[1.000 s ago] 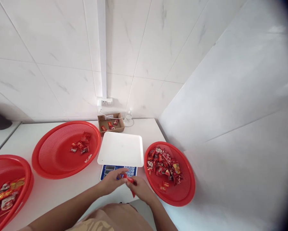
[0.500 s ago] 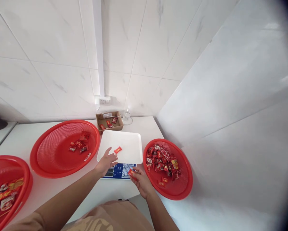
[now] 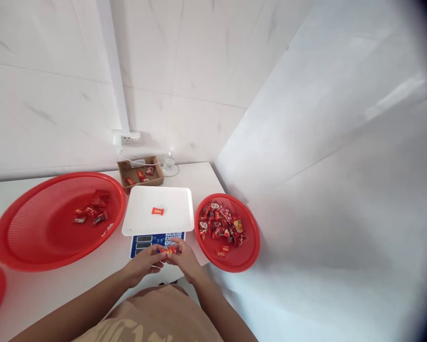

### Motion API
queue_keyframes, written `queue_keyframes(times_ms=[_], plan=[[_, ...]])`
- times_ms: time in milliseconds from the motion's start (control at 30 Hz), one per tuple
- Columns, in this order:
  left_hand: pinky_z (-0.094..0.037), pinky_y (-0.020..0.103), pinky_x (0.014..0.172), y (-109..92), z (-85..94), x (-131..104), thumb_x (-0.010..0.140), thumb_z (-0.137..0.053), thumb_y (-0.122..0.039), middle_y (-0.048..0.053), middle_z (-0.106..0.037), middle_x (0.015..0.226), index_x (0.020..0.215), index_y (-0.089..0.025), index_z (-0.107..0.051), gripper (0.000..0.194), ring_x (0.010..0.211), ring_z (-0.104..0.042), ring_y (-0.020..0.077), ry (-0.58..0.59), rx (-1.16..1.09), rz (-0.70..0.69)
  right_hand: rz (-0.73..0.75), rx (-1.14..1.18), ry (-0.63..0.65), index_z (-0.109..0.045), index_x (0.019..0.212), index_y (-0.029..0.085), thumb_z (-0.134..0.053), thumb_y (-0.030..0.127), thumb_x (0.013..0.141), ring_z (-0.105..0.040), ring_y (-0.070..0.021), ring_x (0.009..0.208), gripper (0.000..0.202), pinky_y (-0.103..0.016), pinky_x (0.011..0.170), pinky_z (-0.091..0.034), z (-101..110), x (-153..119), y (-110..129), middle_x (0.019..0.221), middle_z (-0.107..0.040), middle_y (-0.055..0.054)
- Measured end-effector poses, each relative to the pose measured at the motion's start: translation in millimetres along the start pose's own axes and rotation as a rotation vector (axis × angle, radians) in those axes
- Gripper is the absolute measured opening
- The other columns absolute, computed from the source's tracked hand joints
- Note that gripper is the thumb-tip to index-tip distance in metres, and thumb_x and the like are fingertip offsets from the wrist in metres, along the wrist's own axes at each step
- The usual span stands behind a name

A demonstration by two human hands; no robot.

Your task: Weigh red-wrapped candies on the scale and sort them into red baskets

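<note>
Your left hand (image 3: 144,264) and right hand (image 3: 185,259) each have their fingers pinched on an end of a red wrapped packet (image 3: 167,252), held before the scale (image 3: 159,238). Another red packet (image 3: 158,211) lies near the middle of the white tray (image 3: 138,221), while a right-side basket (image 3: 255,228) and a larger left-side basket (image 3: 31,228) hold more wrapped pieces near you.
</note>
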State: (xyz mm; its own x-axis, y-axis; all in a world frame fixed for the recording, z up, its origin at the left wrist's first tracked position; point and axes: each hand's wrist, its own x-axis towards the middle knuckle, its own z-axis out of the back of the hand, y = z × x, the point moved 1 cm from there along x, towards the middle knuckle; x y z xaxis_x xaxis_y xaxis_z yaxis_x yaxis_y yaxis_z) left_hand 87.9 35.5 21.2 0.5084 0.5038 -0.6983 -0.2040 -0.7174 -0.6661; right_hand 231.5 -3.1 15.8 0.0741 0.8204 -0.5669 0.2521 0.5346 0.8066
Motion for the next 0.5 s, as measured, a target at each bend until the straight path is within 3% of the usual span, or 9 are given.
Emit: queue_keyframes(times_ms=[133,233,367,500], plan=[[-0.045,0.025,0.072,-7,-1.1,4,0.057,-0.074,-0.047,-0.001,-0.062,0.082,0.084,-0.021,-0.057,0.042,0.078,-0.058,0.0132,-0.015,-0.009,-0.001,0.029,-0.057,0.023,-0.059,0.104,0.02,-0.072,0.032,0.06,-0.06,-0.0141,0.076,0.048,-0.032,0.07,-0.051,11,1,1,0.089,-0.06,-0.001],[-0.048,0.03,0.077,-10,-0.3,6,0.053,-0.078,-0.043,0.001,-0.063,0.086,0.081,-0.02,-0.056,0.043,0.082,-0.062,0.0159,-0.057,-0.119,0.016,0.073,-0.119,-0.066,-0.06,0.103,0.02,-0.068,0.035,0.065,-0.06,-0.0158,0.08,0.041,-0.032,0.07,-0.05,39,5,3,0.093,-0.061,-0.003],[-0.051,0.031,0.077,-9,9.7,6,0.053,-0.08,-0.035,0.001,-0.065,0.084,0.085,-0.021,-0.056,0.042,0.075,-0.064,0.0154,-0.1,-0.233,0.067,0.173,-0.319,-0.396,-0.058,0.108,0.019,-0.06,0.033,0.07,-0.057,-0.0195,0.099,0.041,-0.033,0.083,-0.046,110,15,3,0.11,-0.061,-0.008],[-0.052,0.029,0.075,-7,20.7,0,0.053,-0.08,-0.035,0.0,-0.065,0.086,0.094,-0.022,-0.058,0.048,0.074,-0.064,0.015,-0.137,-0.247,0.1,0.146,-0.505,-0.686,-0.049,0.124,0.011,-0.058,0.033,0.07,-0.046,-0.0249,0.119,0.059,-0.036,0.098,-0.036,193,26,2,0.128,-0.051,-0.015]])
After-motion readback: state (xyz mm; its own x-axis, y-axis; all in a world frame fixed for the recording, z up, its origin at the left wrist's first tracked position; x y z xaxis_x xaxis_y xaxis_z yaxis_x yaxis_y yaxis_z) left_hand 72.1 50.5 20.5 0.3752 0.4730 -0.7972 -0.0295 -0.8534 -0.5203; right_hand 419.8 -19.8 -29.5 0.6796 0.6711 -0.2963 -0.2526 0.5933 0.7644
